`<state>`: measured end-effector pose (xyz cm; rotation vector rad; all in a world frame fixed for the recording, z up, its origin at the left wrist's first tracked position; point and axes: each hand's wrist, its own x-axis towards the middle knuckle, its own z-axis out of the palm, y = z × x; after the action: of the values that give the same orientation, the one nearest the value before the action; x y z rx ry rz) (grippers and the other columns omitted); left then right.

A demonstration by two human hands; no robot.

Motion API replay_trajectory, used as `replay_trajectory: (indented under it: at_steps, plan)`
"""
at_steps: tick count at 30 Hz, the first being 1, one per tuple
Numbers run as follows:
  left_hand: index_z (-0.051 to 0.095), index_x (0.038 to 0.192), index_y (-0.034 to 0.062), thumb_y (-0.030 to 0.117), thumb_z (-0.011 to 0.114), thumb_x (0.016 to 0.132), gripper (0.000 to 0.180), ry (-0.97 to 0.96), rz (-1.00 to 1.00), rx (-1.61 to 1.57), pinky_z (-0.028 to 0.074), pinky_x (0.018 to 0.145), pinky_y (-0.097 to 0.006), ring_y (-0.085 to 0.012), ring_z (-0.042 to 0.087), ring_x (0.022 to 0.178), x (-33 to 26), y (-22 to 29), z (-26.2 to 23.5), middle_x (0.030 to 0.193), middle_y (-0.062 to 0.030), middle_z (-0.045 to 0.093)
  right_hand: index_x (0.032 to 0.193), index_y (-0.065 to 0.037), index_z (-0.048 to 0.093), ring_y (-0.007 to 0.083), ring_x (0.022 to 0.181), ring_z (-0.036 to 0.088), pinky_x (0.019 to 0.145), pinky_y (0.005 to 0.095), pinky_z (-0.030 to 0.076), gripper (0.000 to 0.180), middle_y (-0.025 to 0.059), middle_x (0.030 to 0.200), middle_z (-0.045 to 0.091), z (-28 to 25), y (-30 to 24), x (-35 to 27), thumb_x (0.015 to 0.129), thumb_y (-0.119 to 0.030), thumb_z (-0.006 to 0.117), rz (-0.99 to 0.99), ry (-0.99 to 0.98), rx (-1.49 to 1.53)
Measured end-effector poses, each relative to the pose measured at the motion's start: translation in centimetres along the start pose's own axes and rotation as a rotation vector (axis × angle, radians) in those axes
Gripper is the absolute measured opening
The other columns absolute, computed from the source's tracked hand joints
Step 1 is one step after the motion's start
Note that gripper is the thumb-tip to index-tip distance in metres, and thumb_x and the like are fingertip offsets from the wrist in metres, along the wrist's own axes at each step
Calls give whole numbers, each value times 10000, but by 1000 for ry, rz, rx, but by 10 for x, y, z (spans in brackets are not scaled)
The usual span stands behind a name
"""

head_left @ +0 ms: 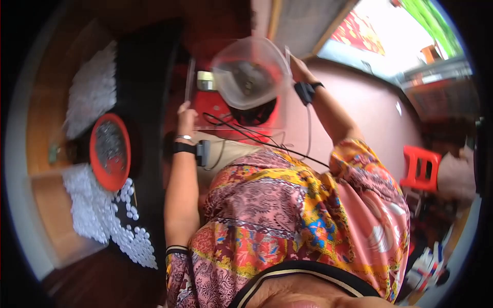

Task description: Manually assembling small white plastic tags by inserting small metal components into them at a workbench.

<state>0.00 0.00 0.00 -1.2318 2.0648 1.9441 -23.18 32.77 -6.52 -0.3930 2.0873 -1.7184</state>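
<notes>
My left hand [186, 121] is closed on the near left side of a see-through plastic box [189, 84], with the arm stretched forward. Farther out, my right hand [302, 70] grips the box's right side; its fingertips are partly hidden behind the wall. Within the box's outline shows a translucent rounded tub [224, 92], tilted, with some small blurred contents. I cannot tell whether the tub sits inside the box or beneath it. A small pale green-and-white block [205, 81] lies left of the tub on a red surface. Black straps with small devices circle both wrists.
On the dark table [149, 77] at left stands a red basin [94, 154] of small shiny pieces. Piles of white round pieces [84, 205] lie by it, some in a see-through tray. Black cables [267, 139] cross before me. A red stool [421, 168] stands right.
</notes>
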Motion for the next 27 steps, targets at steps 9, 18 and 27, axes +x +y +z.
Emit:
replay_trajectory:
  at_steps: [9, 18, 27]
  plan:
    - [457, 1231, -39, 100, 523, 700, 553, 321, 817, 385, 405, 908, -471, -438, 480, 1050, -85, 9, 38, 1149, -271, 526, 1200, -87, 548, 154, 923, 621, 724, 287, 491, 327, 47, 1069, 648, -94, -24, -15, 920, -256, 557, 41, 359, 264]
    - [559, 1176, 1, 77, 517, 823, 363, -93, 740, 243, 494, 788, -322, -252, 648, 893, -246, 58, -48, 1002, -185, 654, 1131, -47, 607, 128, 913, 618, 754, 243, 475, 256, 61, 1064, 650, 47, -238, -39, 936, -195, 535, -516, 57, 12]
    - [571, 1148, -53, 58, 470, 867, 318, 556, 747, -156, 461, 815, -257, -153, 623, 903, -374, 27, -168, 971, -124, 665, 1035, 9, 625, 108, 912, 589, 778, 238, 468, 162, 51, 980, 645, 266, -346, -123, 912, -73, 559, -974, -822, -180]
